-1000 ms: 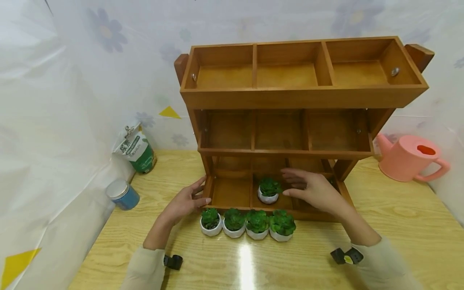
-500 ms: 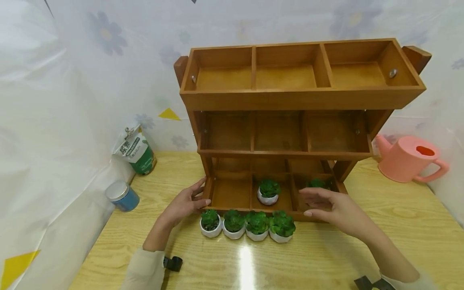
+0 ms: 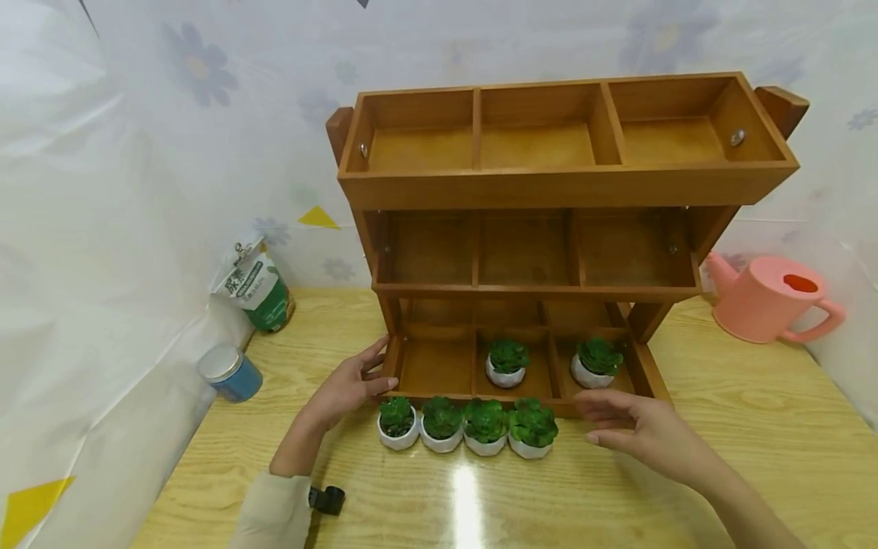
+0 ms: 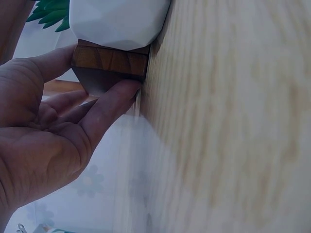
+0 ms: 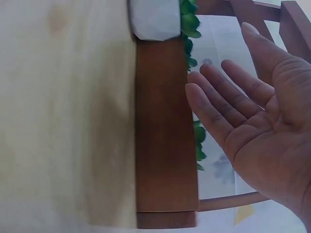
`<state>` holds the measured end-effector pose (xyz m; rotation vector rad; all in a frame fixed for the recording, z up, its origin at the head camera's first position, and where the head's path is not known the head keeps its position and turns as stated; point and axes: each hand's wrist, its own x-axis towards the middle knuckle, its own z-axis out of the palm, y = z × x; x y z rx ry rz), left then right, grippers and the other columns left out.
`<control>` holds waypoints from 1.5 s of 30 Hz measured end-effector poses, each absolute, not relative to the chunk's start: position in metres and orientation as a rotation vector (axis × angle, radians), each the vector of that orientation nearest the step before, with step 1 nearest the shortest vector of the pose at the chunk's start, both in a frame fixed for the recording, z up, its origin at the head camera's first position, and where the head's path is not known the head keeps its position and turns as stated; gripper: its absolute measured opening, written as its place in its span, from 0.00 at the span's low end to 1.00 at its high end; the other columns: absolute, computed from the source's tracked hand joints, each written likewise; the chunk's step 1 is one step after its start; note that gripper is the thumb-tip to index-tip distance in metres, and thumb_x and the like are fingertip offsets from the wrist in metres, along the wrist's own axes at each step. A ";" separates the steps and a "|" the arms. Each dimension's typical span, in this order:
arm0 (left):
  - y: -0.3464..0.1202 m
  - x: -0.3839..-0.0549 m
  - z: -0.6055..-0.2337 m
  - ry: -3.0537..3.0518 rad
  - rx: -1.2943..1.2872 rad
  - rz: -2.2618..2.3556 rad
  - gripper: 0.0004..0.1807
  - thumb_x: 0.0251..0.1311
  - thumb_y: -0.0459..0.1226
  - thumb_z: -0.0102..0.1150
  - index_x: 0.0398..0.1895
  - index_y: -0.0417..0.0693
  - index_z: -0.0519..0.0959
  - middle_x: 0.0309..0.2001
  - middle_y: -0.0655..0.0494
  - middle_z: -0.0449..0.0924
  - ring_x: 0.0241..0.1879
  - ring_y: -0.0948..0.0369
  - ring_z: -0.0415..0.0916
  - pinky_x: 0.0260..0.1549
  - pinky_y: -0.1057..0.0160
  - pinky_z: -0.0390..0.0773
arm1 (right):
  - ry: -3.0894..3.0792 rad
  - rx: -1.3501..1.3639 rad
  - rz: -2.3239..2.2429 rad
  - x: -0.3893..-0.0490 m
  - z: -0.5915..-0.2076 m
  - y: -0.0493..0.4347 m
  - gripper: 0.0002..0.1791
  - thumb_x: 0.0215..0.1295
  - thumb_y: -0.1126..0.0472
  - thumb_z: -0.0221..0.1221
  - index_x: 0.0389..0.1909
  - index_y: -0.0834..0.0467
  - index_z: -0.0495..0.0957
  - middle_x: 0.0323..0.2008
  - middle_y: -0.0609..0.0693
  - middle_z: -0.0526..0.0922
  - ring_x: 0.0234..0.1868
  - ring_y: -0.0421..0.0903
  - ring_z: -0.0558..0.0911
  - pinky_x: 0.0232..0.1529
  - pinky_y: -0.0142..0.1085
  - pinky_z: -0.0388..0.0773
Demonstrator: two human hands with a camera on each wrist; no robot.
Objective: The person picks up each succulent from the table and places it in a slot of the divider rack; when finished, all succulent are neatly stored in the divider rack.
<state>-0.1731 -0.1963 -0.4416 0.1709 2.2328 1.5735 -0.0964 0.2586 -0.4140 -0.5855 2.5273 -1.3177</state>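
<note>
A three-tier wooden plant shelf (image 3: 569,187) stands on the table. My left hand (image 3: 351,386) holds the left end of its bottom tier; in the left wrist view thumb and fingers lie around the wooden corner (image 4: 111,60). My right hand (image 3: 645,435) hovers off the front right of that tier, fingers extended, with nothing in it; the right wrist view shows its bare palm (image 5: 277,145). One small succulent in a white pot (image 3: 507,363) sits in the bottom tier's middle compartment, another potted succulent (image 3: 597,362) in the right one. Several more potted succulents (image 3: 485,427) line up before the shelf.
A pink watering can (image 3: 771,301) stands right of the shelf. Toward the left wall are a blue jar with a silver lid (image 3: 231,373) and a green-and-white pouch (image 3: 257,286) closed by a clip. The shelf's upper tiers overhang the bottom one.
My right hand has drawn back from the bottom tier, moving right and toward me, which uncovers the potted succulent in the right compartment. My left hand has stayed in place.
</note>
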 end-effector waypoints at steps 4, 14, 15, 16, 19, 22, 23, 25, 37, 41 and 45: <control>-0.196 -0.173 -0.441 2.236 0.166 1.575 0.43 0.72 0.35 0.59 0.83 0.63 0.48 0.80 0.40 0.51 0.72 0.40 0.66 0.49 0.52 0.84 | 2.500 -0.613 -1.315 -0.096 -0.420 0.257 0.27 0.69 0.54 0.65 0.66 0.57 0.76 0.57 0.60 0.84 0.51 0.41 0.86 0.46 0.31 0.84; -0.196 -0.172 -0.441 2.232 0.165 1.581 0.44 0.71 0.36 0.60 0.83 0.62 0.48 0.80 0.40 0.52 0.71 0.41 0.67 0.48 0.54 0.85 | 2.451 -0.687 -1.262 -0.100 -0.429 0.250 0.32 0.69 0.50 0.64 0.70 0.60 0.73 0.58 0.59 0.84 0.52 0.45 0.87 0.46 0.30 0.84; -0.196 -0.172 -0.441 2.231 0.166 1.581 0.44 0.71 0.36 0.60 0.83 0.62 0.48 0.80 0.40 0.52 0.71 0.41 0.67 0.48 0.54 0.85 | 2.462 -0.692 -1.256 -0.101 -0.430 0.249 0.32 0.69 0.49 0.64 0.70 0.59 0.73 0.58 0.58 0.84 0.53 0.46 0.87 0.47 0.30 0.84; -0.196 -0.172 -0.442 2.231 0.168 1.581 0.44 0.71 0.36 0.60 0.83 0.62 0.48 0.80 0.40 0.52 0.71 0.41 0.67 0.48 0.54 0.85 | 2.467 -0.683 -1.256 -0.101 -0.431 0.248 0.32 0.68 0.49 0.65 0.70 0.58 0.73 0.58 0.57 0.84 0.53 0.46 0.87 0.47 0.30 0.84; -0.197 -0.172 -0.442 2.233 0.174 1.579 0.44 0.71 0.37 0.60 0.83 0.62 0.48 0.80 0.40 0.52 0.71 0.40 0.67 0.48 0.54 0.85 | 2.478 -0.657 -1.256 -0.102 -0.433 0.244 0.31 0.68 0.49 0.65 0.68 0.57 0.74 0.57 0.56 0.85 0.52 0.46 0.87 0.47 0.30 0.83; -0.197 -0.172 -0.441 2.233 0.179 1.578 0.44 0.71 0.36 0.60 0.83 0.62 0.48 0.80 0.40 0.52 0.72 0.40 0.66 0.48 0.53 0.85 | 2.445 -0.615 -1.278 -0.103 -0.434 0.241 0.29 0.68 0.51 0.65 0.66 0.59 0.75 0.57 0.57 0.85 0.53 0.47 0.87 0.46 0.29 0.83; -0.197 -0.173 -0.441 2.234 0.179 1.577 0.44 0.71 0.36 0.60 0.83 0.62 0.48 0.80 0.40 0.52 0.72 0.40 0.66 0.48 0.53 0.85 | 2.434 -0.614 -1.276 -0.104 -0.435 0.240 0.29 0.69 0.51 0.65 0.66 0.60 0.75 0.57 0.58 0.84 0.53 0.48 0.87 0.46 0.29 0.83; -0.197 -0.173 -0.441 2.236 0.181 1.575 0.44 0.71 0.36 0.60 0.83 0.62 0.48 0.80 0.40 0.52 0.72 0.40 0.65 0.48 0.54 0.85 | 2.420 -0.613 -1.270 -0.104 -0.436 0.238 0.31 0.68 0.50 0.65 0.67 0.62 0.74 0.57 0.59 0.84 0.53 0.49 0.86 0.47 0.28 0.83; -0.197 -0.173 -0.442 2.232 0.186 1.581 0.44 0.71 0.37 0.60 0.83 0.61 0.48 0.80 0.40 0.51 0.72 0.40 0.66 0.47 0.54 0.85 | 2.426 -0.662 -1.185 -0.108 -0.440 0.228 0.39 0.65 0.47 0.67 0.71 0.65 0.70 0.62 0.66 0.80 0.53 0.50 0.87 0.48 0.33 0.85; -0.197 -0.173 -0.442 2.233 0.184 1.581 0.44 0.71 0.37 0.60 0.83 0.61 0.48 0.80 0.40 0.52 0.72 0.41 0.67 0.46 0.55 0.85 | 2.438 -0.659 -1.170 -0.108 -0.441 0.227 0.37 0.64 0.46 0.68 0.68 0.62 0.73 0.60 0.63 0.81 0.52 0.50 0.87 0.48 0.35 0.85; -0.197 -0.173 -0.443 2.237 0.179 1.579 0.44 0.71 0.37 0.60 0.83 0.62 0.48 0.80 0.39 0.52 0.72 0.41 0.66 0.46 0.55 0.85 | 2.458 -0.662 -1.141 -0.109 -0.443 0.225 0.39 0.61 0.43 0.69 0.68 0.60 0.73 0.61 0.62 0.81 0.52 0.51 0.87 0.49 0.35 0.84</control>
